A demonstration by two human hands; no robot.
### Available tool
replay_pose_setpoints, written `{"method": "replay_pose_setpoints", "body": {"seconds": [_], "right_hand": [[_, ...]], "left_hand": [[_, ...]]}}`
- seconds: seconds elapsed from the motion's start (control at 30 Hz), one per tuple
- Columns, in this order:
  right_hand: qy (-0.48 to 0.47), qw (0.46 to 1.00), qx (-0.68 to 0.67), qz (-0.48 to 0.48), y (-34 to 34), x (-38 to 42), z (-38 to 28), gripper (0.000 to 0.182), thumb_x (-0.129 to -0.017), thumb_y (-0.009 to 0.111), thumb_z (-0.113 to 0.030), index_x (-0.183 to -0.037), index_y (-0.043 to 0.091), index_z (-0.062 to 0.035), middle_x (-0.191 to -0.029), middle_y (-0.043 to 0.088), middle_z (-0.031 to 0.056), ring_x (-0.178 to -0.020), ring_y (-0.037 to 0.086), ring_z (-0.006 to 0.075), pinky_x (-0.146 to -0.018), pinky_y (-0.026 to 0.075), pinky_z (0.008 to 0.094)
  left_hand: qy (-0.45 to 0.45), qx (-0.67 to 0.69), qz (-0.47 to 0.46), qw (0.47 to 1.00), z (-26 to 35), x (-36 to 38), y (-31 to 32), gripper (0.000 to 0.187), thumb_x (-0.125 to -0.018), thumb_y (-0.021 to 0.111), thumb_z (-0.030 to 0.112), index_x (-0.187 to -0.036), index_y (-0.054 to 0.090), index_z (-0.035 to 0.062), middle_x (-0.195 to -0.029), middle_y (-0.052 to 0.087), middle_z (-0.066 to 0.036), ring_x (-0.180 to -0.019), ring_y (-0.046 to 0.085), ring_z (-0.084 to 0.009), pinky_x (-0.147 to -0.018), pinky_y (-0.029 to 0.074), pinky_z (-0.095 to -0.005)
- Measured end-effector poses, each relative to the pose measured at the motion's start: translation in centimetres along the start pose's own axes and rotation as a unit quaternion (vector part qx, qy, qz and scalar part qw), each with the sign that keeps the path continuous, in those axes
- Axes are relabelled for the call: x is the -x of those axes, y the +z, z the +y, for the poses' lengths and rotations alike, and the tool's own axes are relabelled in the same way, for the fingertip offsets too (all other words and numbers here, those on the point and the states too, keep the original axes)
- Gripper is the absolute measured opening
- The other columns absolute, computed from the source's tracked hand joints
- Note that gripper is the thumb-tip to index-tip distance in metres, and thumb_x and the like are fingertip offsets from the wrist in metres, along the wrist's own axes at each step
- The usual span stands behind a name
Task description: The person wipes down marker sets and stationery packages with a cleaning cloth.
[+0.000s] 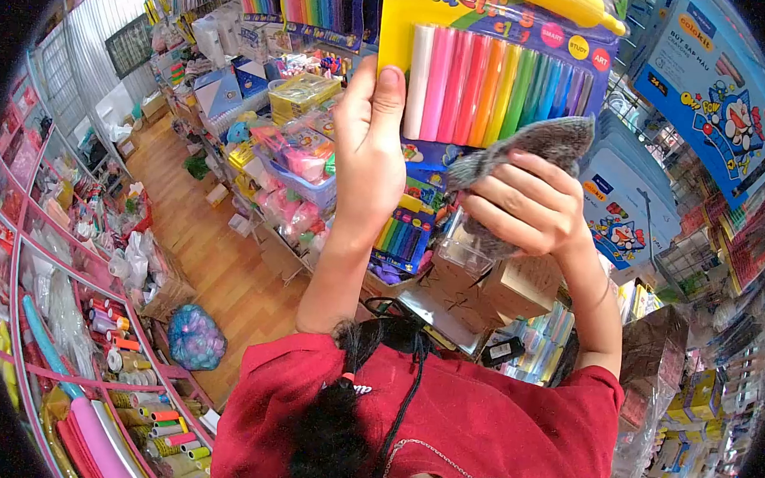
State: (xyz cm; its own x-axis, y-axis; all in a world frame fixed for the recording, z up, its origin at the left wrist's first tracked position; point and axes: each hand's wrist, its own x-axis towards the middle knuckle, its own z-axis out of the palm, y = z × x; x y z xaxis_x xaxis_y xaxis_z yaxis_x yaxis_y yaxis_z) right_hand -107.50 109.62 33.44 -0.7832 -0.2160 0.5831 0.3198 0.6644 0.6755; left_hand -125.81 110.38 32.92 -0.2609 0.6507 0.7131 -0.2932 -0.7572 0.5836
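Here, in the head view, I see a person in a red short-sleeved shirt (486, 412) among crowded shop goods. A flat purple-and-yellow card pack of modelling clay (488, 88) is up in front of the chest, its row of sticks going from white through pink, orange and green to purple. The left hand (371, 142) pinches its left edge: the thumb lies on the front, and the other fingers are mostly hidden behind. The right hand (534, 200) has its fingers bent close together around a soft dark-grey cloth (557, 140), which overlaps the lower right corner of the pack; how firmly it presses, I cannot tell. Below this hand there is a brown cardboard box (524, 283). To the right stand large blue printed boxes (702, 92). On the left, a lavender plastic basket (315, 191) holds wrapped goods, above the wooden floor (157, 199).
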Motion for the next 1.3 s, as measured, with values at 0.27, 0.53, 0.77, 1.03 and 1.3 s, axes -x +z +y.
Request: {"method": "replay_pose_setpoints", "body": {"seconds": [0.27, 0.53, 0.77, 1.03, 1.3], "right_hand": [[0.066, 0.997, 0.022, -0.022, -2.2, 4.2, 1.1, 0.016, -0.072, 0.059, -0.016, -0.083, 0.066, -0.0066, -0.081, 0.064, 0.0063, -0.079, 0.063, 0.0230, -0.081, 0.048, 0.0383], [0.127, 0.991, -0.025, 0.014, -2.6, 5.2, 0.7, 0.016, -0.070, 0.059, -0.011, -0.082, 0.065, -0.0026, -0.082, 0.064, 0.0102, -0.082, 0.064, 0.0253, -0.080, 0.050, 0.0374], [0.186, 0.980, -0.033, 0.061, -2.8, 6.0, -0.2, 0.018, -0.079, 0.060, -0.020, -0.083, 0.066, -0.0036, -0.084, 0.065, 0.0094, -0.088, 0.063, 0.0255, -0.083, 0.049, 0.0374], [0.201, 0.974, -0.050, 0.089, -3.3, 5.6, 0.6, 0.018, -0.080, 0.057, -0.019, -0.082, 0.066, -0.0031, -0.083, 0.065, 0.0099, -0.087, 0.063, 0.0269, -0.085, 0.048, 0.0407], [0.198, 0.967, -0.077, 0.139, -3.4, 5.1, 1.6, 0.019, -0.080, 0.053, -0.015, -0.082, 0.064, 0.0001, -0.079, 0.065, 0.0123, -0.081, 0.064, 0.0281, -0.081, 0.049, 0.0396]], "left_hand": [[-0.011, 0.009, 0.019, 1.000, -0.3, -0.2, 0.3, 0.030, -0.096, 0.040, 0.028, -0.094, 0.054, 0.0018, -0.079, 0.055, 0.002, -0.073, 0.047, -0.0045, -0.066, 0.040, -0.0209], [-0.034, 0.029, 0.020, 0.999, -0.2, 0.0, 0.4, 0.028, -0.096, 0.040, 0.026, -0.096, 0.055, 0.0017, -0.081, 0.054, 0.002, -0.075, 0.046, -0.0042, -0.069, 0.038, -0.0198], [-0.045, 0.044, 0.023, 0.998, -0.1, 0.0, 0.2, 0.027, -0.096, 0.041, 0.024, -0.098, 0.055, 0.0011, -0.084, 0.055, 0.002, -0.078, 0.046, -0.0045, -0.072, 0.038, -0.0195], [-0.052, 0.057, 0.012, 0.997, 0.0, -0.1, 0.0, 0.028, -0.096, 0.041, 0.024, -0.103, 0.055, 0.0012, -0.091, 0.058, 0.000, -0.082, 0.049, -0.0052, -0.075, 0.040, -0.0202], [-0.053, 0.057, 0.005, 0.997, 0.4, -0.1, 0.2, 0.029, -0.096, 0.041, 0.025, -0.104, 0.054, 0.0006, -0.093, 0.059, -0.001, -0.083, 0.051, -0.0058, -0.076, 0.041, -0.0212]]}}
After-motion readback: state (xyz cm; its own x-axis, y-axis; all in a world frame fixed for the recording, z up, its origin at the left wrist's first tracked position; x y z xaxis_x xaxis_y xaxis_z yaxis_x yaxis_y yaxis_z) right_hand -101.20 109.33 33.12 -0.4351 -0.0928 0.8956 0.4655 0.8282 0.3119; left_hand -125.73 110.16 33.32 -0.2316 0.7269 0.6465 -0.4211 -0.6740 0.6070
